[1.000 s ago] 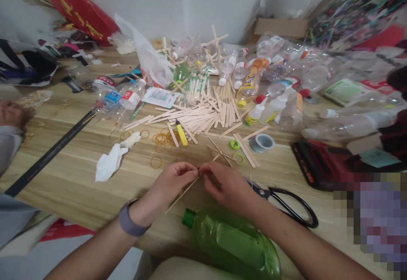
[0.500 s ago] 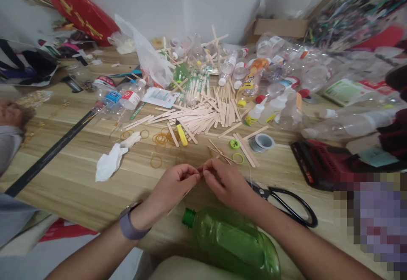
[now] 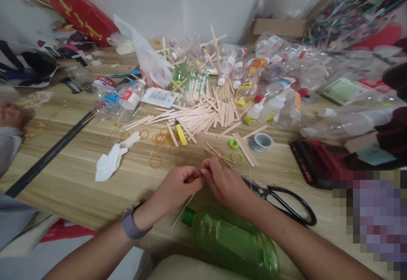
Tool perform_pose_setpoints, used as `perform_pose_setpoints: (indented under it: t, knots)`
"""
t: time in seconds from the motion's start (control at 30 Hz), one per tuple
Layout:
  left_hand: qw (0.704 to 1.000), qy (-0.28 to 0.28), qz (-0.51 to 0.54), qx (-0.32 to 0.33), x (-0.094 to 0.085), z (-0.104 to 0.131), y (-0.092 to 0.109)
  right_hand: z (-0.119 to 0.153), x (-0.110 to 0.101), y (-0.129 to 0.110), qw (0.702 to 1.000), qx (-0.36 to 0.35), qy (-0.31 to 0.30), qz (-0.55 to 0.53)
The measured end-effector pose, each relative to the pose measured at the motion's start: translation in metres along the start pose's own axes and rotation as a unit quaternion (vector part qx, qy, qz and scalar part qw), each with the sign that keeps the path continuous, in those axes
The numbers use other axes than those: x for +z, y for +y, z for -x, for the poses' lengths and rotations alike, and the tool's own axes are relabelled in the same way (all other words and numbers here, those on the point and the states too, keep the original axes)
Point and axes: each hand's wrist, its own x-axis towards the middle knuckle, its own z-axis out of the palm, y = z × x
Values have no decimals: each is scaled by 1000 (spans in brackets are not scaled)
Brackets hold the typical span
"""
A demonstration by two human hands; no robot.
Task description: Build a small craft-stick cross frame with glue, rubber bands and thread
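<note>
My left hand (image 3: 182,185) and my right hand (image 3: 221,180) meet at the fingertips over the wooden table. The left fingers are closed on thin sticks (image 3: 182,210), which slant down toward the green bottle's neck. Pinched fingers of the right hand touch the left ones; what they hold is too small to make out. Below the hands the green bottle (image 3: 235,239) lies on its side. Beyond them are crossed thin sticks (image 3: 221,154), a green ring (image 3: 237,158) and a green cap (image 3: 234,144). Black-handled scissors (image 3: 291,205) lie partly behind my right forearm.
Flat wooden sticks (image 3: 197,119), a yellow-handled tool (image 3: 181,133) and rubber bands (image 3: 162,139) lie ahead. White tissue (image 3: 110,161) is at left, a wire spool (image 3: 261,141) and red-black power tool (image 3: 318,163) at right. Plastic bottles stand behind; another person's hand (image 3: 11,114) is far left.
Both hands have shifted slightly, staying together at the fingertips. The thin sticks below my left hand now point more steeply down and show more of their length.
</note>
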Motion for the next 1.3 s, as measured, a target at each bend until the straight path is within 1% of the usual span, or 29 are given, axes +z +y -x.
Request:
perform_pose_setpoints:
  t: [0.13,0.23,0.33,0.4,0.53,0.6,0.63,0.7,0.77,0.8,0.87,0.93,1.0,1.1,1.13,1.2,1.27,1.3]
  knots:
    - [997,10,61,-35,0,2,4,-1,-3,-1,1000,-5,4,-19]
    - [990,24,118,-71,-1,3,4,-2,-7,-2,999,-15,21,-39]
    - [982,33,163,-88,-3,3,4,-3,-11,-3,998,-24,47,-46]
    - [978,39,183,-96,-5,2,5,-3,-14,-5,997,-31,45,-47]
    - [971,56,207,-102,-9,0,11,-2,-19,-12,996,-59,-17,-68]
    - [970,66,212,-99,-12,0,17,-1,-21,-18,993,-59,-51,-86]
    - [970,73,213,-94,-13,0,20,-1,-22,-21,992,-55,-65,-91]
    - [970,86,212,-80,-14,-1,25,-2,-24,-28,986,-9,-106,-130]
    - [970,102,214,-61,-13,-3,28,-3,-25,-33,967,51,-160,-193]
    - [969,111,216,-53,-11,-4,29,-4,-25,-35,951,79,-189,-233]
    - [966,124,223,-41,-8,-7,29,-5,-24,-38,900,137,-231,-343]
    - [963,132,232,-36,-5,-9,27,-6,-22,-40,842,179,-247,-444]
    - [960,135,243,-39,-4,-10,25,-7,-22,-42,783,217,-245,-529]
    - [956,136,255,-46,-5,-10,23,-8,-24,-44,732,245,-235,-591]
    - [955,136,259,-47,-6,-10,22,-8,-25,-45,716,250,-236,-608]
    - [952,137,269,-48,-7,-10,22,-8,-28,-45,698,250,-239,-627]
    - [948,137,282,-51,-8,-11,21,-7,-30,-43,691,243,-237,-638]
    - [947,135,288,-53,-8,-12,20,-6,-31,-41,692,238,-233,-640]
